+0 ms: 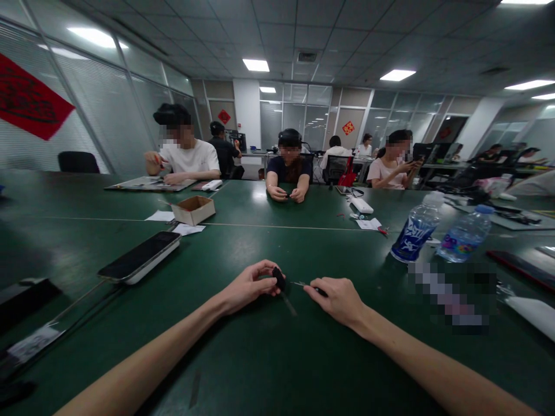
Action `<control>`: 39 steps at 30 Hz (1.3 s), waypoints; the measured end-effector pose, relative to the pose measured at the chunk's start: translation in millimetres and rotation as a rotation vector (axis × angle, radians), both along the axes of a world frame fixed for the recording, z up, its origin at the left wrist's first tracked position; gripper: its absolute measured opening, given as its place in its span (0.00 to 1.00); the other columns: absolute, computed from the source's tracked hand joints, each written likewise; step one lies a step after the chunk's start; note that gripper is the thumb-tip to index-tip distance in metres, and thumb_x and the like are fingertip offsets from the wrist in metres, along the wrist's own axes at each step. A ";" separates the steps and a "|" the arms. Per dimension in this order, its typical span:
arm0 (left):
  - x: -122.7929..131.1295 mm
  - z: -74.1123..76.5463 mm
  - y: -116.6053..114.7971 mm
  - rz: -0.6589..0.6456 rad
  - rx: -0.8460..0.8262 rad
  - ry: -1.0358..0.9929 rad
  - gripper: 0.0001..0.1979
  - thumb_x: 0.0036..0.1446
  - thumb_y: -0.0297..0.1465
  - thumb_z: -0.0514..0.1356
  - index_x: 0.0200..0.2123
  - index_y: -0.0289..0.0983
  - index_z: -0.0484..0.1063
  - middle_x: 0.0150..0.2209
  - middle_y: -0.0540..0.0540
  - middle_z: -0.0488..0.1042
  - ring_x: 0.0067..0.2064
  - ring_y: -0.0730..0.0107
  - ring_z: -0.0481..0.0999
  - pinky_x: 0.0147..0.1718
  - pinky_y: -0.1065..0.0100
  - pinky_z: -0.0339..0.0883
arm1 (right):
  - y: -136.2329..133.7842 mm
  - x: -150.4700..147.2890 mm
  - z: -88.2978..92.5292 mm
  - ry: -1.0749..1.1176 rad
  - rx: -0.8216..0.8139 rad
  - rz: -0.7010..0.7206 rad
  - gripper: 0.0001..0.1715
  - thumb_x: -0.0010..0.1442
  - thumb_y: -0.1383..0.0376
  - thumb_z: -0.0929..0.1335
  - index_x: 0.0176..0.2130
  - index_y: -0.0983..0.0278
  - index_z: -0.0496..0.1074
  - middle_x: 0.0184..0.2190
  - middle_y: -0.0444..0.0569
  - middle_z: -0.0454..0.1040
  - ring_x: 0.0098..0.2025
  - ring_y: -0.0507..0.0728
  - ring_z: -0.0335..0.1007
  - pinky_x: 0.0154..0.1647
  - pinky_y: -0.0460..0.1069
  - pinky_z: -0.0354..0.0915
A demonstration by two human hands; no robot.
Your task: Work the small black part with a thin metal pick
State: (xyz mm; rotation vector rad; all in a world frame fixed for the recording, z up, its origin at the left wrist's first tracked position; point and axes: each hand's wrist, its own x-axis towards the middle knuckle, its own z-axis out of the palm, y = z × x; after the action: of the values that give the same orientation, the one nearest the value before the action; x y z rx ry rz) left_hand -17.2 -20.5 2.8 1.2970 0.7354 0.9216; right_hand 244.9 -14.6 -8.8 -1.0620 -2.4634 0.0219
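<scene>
My left hand (249, 287) grips a small black object (278, 279), perhaps a key fob, with a thin dark strip (288, 304) reaching down from it toward the table. My right hand (338, 300) pinches a slim tool (310, 287) with a dark handle and a metal tip. The tip points left at the black object and sits very close to it; I cannot tell whether they touch. Both forearms rest over the dark green table (243, 358), and my fingers partly hide the black object.
A black phone on a white slab (139, 257) lies left of my hands, and two water bottles (451, 231) stand to the right beside a pixelated patch (451, 294). Farther off are a cardboard box (193, 210), white papers and several seated people working.
</scene>
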 end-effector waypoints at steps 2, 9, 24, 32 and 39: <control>-0.7 1.3 -0.5 -0.014 -0.022 -0.052 0.16 0.54 0.34 0.62 0.44 0.34 0.66 0.44 0.40 0.69 0.41 0.65 0.73 0.43 0.61 0.64 | 0.0 0.0 -0.3 0.018 -0.010 0.004 0.21 0.68 0.56 0.58 0.37 0.64 0.74 0.26 0.45 0.73 0.25 0.50 0.67 0.27 0.44 0.59; -3.2 -2.4 2.3 -0.023 -0.013 -0.031 0.15 0.51 0.32 0.64 0.42 0.34 0.70 0.50 0.38 0.68 0.49 0.58 0.70 0.52 0.55 0.60 | 2.4 2.1 -2.0 0.068 -0.031 0.016 0.21 0.67 0.56 0.58 0.37 0.64 0.74 0.27 0.46 0.73 0.25 0.50 0.68 0.27 0.44 0.61; -5.1 0.6 2.1 -0.139 -0.030 0.070 0.25 0.40 0.25 0.70 0.43 0.37 0.67 0.51 0.41 0.67 0.41 0.69 0.72 0.41 0.65 0.64 | 1.2 0.8 -0.1 0.053 -0.018 0.040 0.20 0.67 0.55 0.59 0.38 0.63 0.73 0.29 0.46 0.73 0.28 0.51 0.68 0.29 0.45 0.60; -4.5 10.5 -1.0 -0.236 -0.026 0.200 0.37 0.42 0.27 0.68 0.56 0.40 0.59 0.48 0.40 0.70 0.47 0.59 0.71 0.48 0.55 0.63 | 0.2 1.4 1.8 0.024 0.004 0.066 0.21 0.67 0.54 0.58 0.40 0.63 0.73 0.29 0.47 0.73 0.27 0.51 0.68 0.28 0.45 0.59; -4.4 11.8 -0.3 -0.269 -0.012 0.208 0.34 0.44 0.27 0.68 0.55 0.39 0.61 0.46 0.40 0.72 0.49 0.57 0.72 0.50 0.54 0.62 | 0.2 1.8 2.3 -0.013 -0.021 0.071 0.19 0.67 0.54 0.58 0.41 0.62 0.72 0.29 0.45 0.72 0.27 0.50 0.66 0.27 0.45 0.56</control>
State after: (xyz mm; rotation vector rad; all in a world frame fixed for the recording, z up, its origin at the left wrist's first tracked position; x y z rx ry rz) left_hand -21.6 -20.8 14.6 1.4548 0.7030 0.5709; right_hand 246.8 -14.4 -6.4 -0.9853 -2.5166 0.0637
